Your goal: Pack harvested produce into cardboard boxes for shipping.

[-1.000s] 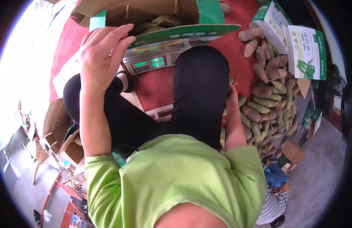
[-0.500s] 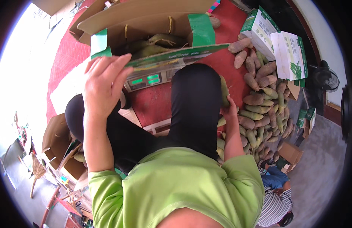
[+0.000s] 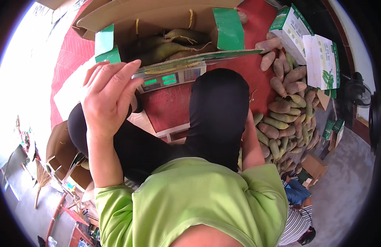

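My left hand (image 3: 110,92) grips the near left corner of an open carton (image 3: 170,20), with its thumb and fingers at the edge of the raised near flap. Inside the carton lie several green radishes (image 3: 178,49) with thin root tails. A scale (image 3: 170,80) with lit green displays shows just below the flap. Beside the right side of my bent knee (image 3: 218,111) is my right hand (image 3: 248,127), mostly hidden behind the leg; its fingers do not show. A thin root tail sticks out just above that hand, and what it belongs to is hidden.
On my right spreads a large pile of radishes (image 3: 281,117), green and reddish-brown. White-and-green cartons (image 3: 322,61) stand behind it, near a black fan (image 3: 355,90). Another open carton (image 3: 63,152) is at my left. A person in a striped shirt (image 3: 295,224) is at the lower right.
My right hand has slipped further behind the knee, and the green radish it held is now out of sight except for a root tail. The left hand stays at the carton's flap.
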`<action>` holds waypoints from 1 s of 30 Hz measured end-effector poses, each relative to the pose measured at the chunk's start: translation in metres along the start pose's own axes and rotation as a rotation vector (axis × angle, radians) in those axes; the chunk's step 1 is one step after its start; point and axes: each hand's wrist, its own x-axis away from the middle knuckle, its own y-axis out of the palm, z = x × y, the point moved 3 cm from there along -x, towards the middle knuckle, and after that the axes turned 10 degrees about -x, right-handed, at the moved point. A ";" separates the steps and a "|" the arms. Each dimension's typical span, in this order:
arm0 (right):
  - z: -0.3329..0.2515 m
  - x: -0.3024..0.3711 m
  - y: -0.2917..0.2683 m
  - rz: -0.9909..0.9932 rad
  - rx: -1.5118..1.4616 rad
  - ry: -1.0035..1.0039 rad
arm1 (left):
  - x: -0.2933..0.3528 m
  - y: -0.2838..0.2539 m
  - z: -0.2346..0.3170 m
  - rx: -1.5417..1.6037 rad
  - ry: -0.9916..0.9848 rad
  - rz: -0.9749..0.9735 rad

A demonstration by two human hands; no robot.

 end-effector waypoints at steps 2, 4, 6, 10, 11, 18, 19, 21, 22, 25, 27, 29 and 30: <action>0.001 0.004 0.001 0.002 -0.001 -0.005 | 0.000 0.001 0.000 0.010 -0.007 -0.004; 0.000 0.010 0.005 -0.002 -0.005 -0.014 | 0.000 0.002 0.000 0.018 -0.001 0.010; 0.000 0.018 0.014 -0.038 0.023 -0.016 | 0.002 0.003 0.002 0.012 -0.021 0.003; 0.010 0.001 0.000 -0.087 -0.089 0.044 | 0.002 0.003 0.004 0.003 -0.034 0.014; 0.012 0.001 0.002 -0.062 -0.078 0.040 | 0.003 0.002 0.004 -0.001 -0.034 0.012; 0.017 -0.007 -0.010 -0.025 -0.036 0.073 | 0.003 0.001 0.004 0.005 -0.048 -0.006; 0.017 -0.002 -0.006 -0.025 -0.036 0.075 | 0.003 0.001 0.004 -0.001 -0.039 -0.005; 0.013 0.014 0.010 -0.011 -0.046 0.039 | 0.004 0.002 0.004 0.001 -0.047 -0.007; 0.013 0.013 0.009 -0.004 -0.053 0.031 | 0.002 0.003 0.005 0.016 -0.051 -0.004; 0.031 -0.007 -0.011 0.012 -0.102 0.100 | 0.001 0.000 0.005 0.013 -0.058 -0.013; 0.044 -0.038 -0.047 -0.003 -0.228 0.141 | -0.004 0.002 0.010 0.031 -0.101 -0.036; 0.044 -0.041 -0.029 -0.053 -0.268 0.107 | 0.005 -0.001 0.005 -0.027 -0.088 -0.039; 0.039 -0.036 -0.024 -0.101 -0.305 0.063 | 0.007 0.000 0.003 -0.029 -0.081 -0.034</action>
